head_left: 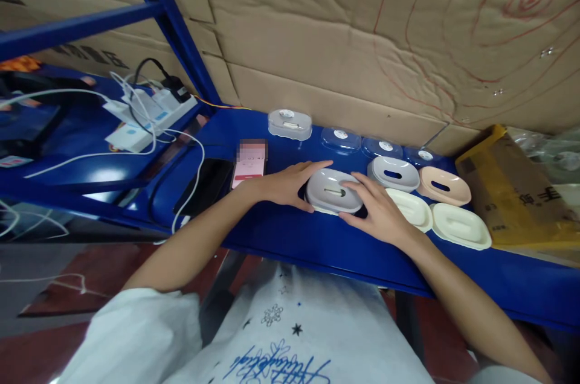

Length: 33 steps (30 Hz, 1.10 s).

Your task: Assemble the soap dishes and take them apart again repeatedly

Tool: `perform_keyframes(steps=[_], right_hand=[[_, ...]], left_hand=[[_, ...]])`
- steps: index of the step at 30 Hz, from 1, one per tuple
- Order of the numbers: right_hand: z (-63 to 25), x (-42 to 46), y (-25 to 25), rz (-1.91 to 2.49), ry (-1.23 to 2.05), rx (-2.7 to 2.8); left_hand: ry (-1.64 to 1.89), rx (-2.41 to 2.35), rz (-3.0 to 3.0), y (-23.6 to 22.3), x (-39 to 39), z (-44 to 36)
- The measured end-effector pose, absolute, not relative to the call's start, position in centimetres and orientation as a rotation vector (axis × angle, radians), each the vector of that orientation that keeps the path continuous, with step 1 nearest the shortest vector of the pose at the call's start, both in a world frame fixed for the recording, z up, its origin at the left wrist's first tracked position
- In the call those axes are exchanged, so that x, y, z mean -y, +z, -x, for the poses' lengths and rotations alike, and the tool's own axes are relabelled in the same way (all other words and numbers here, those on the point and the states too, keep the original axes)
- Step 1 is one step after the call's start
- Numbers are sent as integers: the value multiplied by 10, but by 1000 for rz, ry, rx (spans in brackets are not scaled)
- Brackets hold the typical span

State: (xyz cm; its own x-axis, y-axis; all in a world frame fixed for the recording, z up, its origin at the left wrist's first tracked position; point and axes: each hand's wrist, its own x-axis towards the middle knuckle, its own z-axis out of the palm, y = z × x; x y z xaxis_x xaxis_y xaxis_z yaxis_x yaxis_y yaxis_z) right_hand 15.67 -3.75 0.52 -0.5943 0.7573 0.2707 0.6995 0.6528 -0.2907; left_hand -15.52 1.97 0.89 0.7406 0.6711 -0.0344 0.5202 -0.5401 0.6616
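Observation:
A grey oval soap dish [324, 185] with a slot in its middle sits low over the blue table, a pale cream edge showing beneath it. My left hand [290, 185] cups its left end, thumb at the front and index finger along the back rim. At its right end, my right hand [376, 209] grips it, with fingers over the top and thumb at the front edge. To the right lie a grey slotted tray [378, 169], a peach slotted tray [460, 191] and two cream bases, one [462, 227] farther right and another [414, 209] partly behind my right hand.
Clear lids with round stickers [341, 141] line the back beside a lidded grey soap box [290, 125]. A phone [248, 172] lies left of my hands. A power strip [154, 121] with white cables is farther left. A cardboard box [521, 191] stands at right.

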Motion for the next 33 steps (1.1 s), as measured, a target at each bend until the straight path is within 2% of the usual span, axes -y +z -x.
perform_keyframes(steps=[11, 33], right_hand=[[-160, 37, 3, 1084, 188, 2601], [-161, 37, 13, 1035, 570, 2583]], left_hand=[[228, -928, -2357, 14, -10, 147], [301, -858, -2179, 15, -3, 141]])
